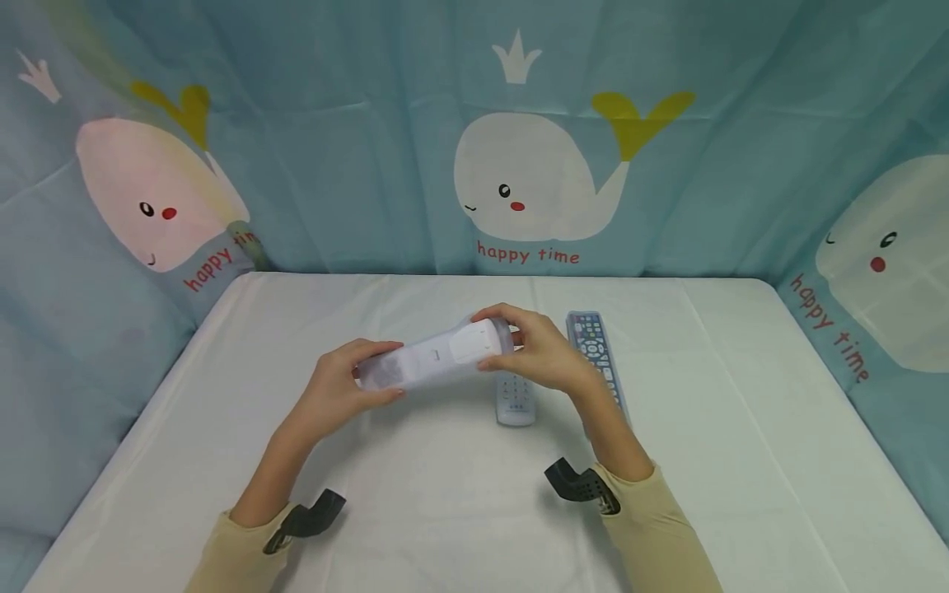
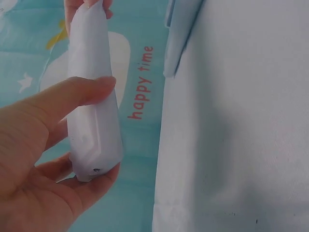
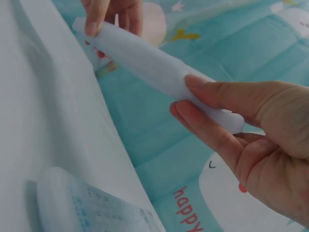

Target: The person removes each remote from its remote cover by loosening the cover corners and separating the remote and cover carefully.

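A sleeved white remote (image 1: 433, 356) held above a white-covered table (image 1: 445, 519), before a blue whale-print curtain (image 1: 334, 189).
We see the left hand (image 1: 337, 387) and right hand (image 1: 544, 350) clamp thumb and fingers on opposite ends of the smooth, elongated body, wrapped in translucent film. On the table lie a small pale remote (image 1: 515, 405), its upper part hidden by the right hand and the held one, and a longer blue-faced remote (image 1: 591, 331), partly covered by the right forearm (image 1: 617, 432). We cannot read the key labels.
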{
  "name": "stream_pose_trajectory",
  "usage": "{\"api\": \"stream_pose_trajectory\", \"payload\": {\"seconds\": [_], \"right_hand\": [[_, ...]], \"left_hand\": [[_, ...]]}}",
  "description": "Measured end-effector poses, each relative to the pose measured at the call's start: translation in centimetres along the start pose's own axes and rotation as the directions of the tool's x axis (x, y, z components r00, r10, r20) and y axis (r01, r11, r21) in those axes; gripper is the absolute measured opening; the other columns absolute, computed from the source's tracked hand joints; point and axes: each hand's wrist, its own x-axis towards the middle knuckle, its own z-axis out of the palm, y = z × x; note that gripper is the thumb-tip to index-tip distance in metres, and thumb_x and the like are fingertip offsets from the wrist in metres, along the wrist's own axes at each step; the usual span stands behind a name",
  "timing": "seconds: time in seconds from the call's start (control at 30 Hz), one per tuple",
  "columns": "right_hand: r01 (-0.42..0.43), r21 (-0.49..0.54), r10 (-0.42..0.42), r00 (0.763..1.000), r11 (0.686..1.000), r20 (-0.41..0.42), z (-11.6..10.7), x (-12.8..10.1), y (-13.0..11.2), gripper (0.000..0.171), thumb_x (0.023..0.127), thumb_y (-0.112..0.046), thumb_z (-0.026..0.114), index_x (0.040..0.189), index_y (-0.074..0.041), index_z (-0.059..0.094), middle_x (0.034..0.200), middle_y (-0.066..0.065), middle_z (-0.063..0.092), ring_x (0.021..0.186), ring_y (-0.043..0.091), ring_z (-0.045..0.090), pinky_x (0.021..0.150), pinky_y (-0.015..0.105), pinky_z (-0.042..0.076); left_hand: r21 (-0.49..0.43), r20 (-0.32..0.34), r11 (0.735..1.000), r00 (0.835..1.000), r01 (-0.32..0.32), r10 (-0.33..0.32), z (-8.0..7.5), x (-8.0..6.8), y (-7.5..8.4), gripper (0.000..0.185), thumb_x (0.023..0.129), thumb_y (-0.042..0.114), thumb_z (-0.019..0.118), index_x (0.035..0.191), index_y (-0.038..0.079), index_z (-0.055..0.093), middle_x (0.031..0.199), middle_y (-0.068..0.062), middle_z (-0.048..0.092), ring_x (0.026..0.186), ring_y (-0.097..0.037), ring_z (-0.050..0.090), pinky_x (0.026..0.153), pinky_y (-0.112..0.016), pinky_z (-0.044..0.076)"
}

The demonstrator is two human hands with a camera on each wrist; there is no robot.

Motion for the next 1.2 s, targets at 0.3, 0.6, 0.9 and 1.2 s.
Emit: {"api": "stream_pose_trajectory", "payload": {"seconds": [0.3,0.6,0.9,1.2], "right_hand": [[0.068,-0.037,-0.070,0.996,0.997,-0.056,-0.4,-0.1,0.0,0.056,0.082,0.000,0.089,0.133,-0.003,0.067,0.136,0.016,0.059,0.119,0.035,0.060,0.092,0.043,0.063],[0.077,-0.033,-0.078,0.996,0.997,-0.033,-0.8,-0.3,0.1,0.055,0.083,-0.001,0.089,0.133,-0.003,0.067,0.138,0.015,0.055,0.119,0.034,0.058,0.086,0.038,0.063],[0.086,-0.034,-0.086,0.996,0.996,-0.028,-1.5,-0.6,-0.3,0.055,0.083,0.000,0.088,0.133,-0.003,0.066,0.141,0.012,0.052,0.123,0.030,0.054,0.086,0.039,0.063],[0.094,-0.067,-0.096,0.995,0.993,-0.030,-1.7,-0.7,-0.3,0.054,0.084,-0.002,0.088,0.133,-0.003,0.067,0.142,0.013,0.051,0.128,0.031,0.052,0.091,0.046,0.062]], "left_hand": [[-0.036,0.007,0.999,1.000,-0.018,0.018,-0.6,0.0,0.0,0.058,0.079,0.013,0.095,0.133,0.011,0.073,0.124,-0.005,0.073,0.112,-0.021,0.063,0.090,-0.028,0.058],[-0.083,0.047,0.997,0.999,0.003,0.001,-0.7,-0.1,-0.6,0.058,0.079,0.015,0.095,0.132,0.010,0.073,0.125,-0.006,0.072,0.113,-0.022,0.063,0.095,-0.036,0.060],[-0.127,0.054,0.992,0.999,0.006,0.001,-1.1,-0.2,-0.6,0.059,0.078,0.016,0.096,0.132,0.008,0.073,0.129,-0.009,0.072,0.105,-0.021,0.065,0.086,-0.018,0.058],[-0.130,0.085,0.991,0.996,0.041,-0.030,-1.4,-0.3,-0.7,0.059,0.078,0.014,0.096,0.131,0.005,0.073,0.127,-0.012,0.071,0.102,-0.025,0.066,0.087,-0.025,0.061]]}}
